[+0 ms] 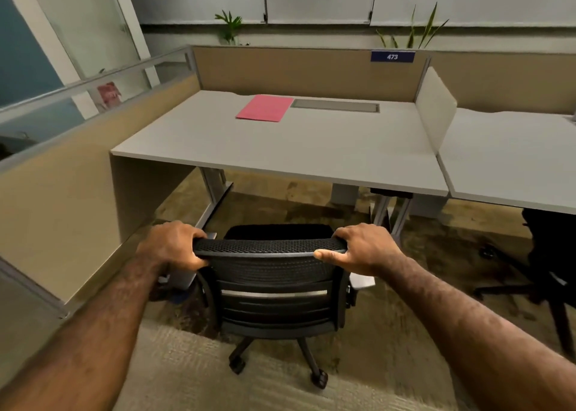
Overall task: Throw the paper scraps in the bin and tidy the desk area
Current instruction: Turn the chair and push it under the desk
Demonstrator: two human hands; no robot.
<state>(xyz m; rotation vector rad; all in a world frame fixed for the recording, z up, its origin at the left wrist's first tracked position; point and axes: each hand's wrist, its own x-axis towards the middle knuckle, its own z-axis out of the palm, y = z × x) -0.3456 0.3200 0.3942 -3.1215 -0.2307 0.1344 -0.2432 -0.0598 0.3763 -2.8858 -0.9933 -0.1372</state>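
A black mesh office chair [271,289] stands on the carpet in front of a grey desk [280,148], its back toward me. My left hand [173,243] grips the left end of the backrest's top edge. My right hand [361,247] grips the right end, thumb along the rim. A pink folder [265,108] lies flat at the desk's rear centre. No paper scraps or bin are in view.
Tan partition panels [305,70] wall the desk at the back and left. A white divider [434,108] separates it from a second desk [514,161] on the right, where another black chair [548,254] stands. Metal desk legs [215,192] flank the knee space.
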